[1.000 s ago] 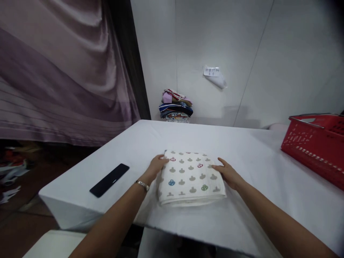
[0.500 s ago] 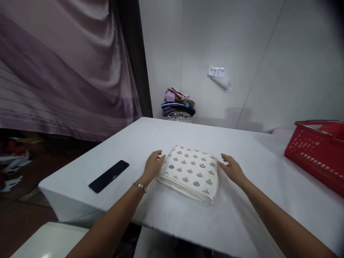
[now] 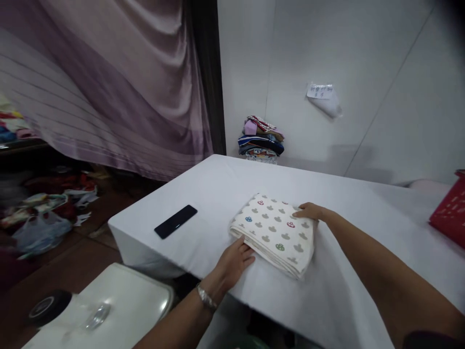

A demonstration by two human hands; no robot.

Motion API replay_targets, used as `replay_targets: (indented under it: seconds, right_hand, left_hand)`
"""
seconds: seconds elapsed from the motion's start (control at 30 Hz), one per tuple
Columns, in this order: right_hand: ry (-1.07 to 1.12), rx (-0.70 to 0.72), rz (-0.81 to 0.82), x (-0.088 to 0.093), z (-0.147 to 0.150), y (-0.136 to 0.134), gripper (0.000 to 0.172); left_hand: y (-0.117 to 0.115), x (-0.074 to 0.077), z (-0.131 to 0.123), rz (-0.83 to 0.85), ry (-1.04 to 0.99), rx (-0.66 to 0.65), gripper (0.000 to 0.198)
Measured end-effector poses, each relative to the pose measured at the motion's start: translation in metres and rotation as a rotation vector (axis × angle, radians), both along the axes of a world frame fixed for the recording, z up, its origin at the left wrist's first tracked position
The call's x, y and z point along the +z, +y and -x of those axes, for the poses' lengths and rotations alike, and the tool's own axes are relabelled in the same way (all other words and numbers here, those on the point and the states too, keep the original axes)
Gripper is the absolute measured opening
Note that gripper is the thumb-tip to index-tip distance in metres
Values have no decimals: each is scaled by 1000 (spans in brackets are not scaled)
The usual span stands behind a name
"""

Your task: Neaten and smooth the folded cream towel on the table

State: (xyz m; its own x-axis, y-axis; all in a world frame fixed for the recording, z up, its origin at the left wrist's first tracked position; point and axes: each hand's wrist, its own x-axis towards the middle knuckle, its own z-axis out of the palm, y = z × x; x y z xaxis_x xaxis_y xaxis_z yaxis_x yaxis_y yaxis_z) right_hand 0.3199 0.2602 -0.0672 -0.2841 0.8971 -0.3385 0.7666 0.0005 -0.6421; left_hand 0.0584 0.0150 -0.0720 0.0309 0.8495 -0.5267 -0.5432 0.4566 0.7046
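The spread left hand (image 3: 234, 261) touches the near edge of one folded white mushroom-print cloth (image 3: 272, 230) on the white-covered bench (image 3: 218, 186); I can't tell whether the right hand (image 3: 311, 212), over its far edge, grips. Left lies one flat black phone (image 3: 176, 221); right, one red plastic basket (image 3: 452, 211), partly cut off; behind, one multicoloured fabric stack (image 3: 260, 140).
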Motion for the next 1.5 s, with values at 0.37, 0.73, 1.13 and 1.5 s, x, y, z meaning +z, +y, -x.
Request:
replay_targets:
  seconds: [0.37,0.73,1.13,1.5]
  right_hand:
    - [192,-61,514,2,-103,-86,62]
    - [186,-202,254,-12,-76,-76,71]
    - [465,-128,282,-5,-76,-100,53]
    - [-90,-28,-426,49,-56,-130,28]
  left_hand:
    - [51,3,-15,-84,89,-238,56]
    - [60,14,-27,88,246,-327,56]
    - [63,4,-47,-160,508,-11,46]
    - [65,32,-66,-186,500,40,49]
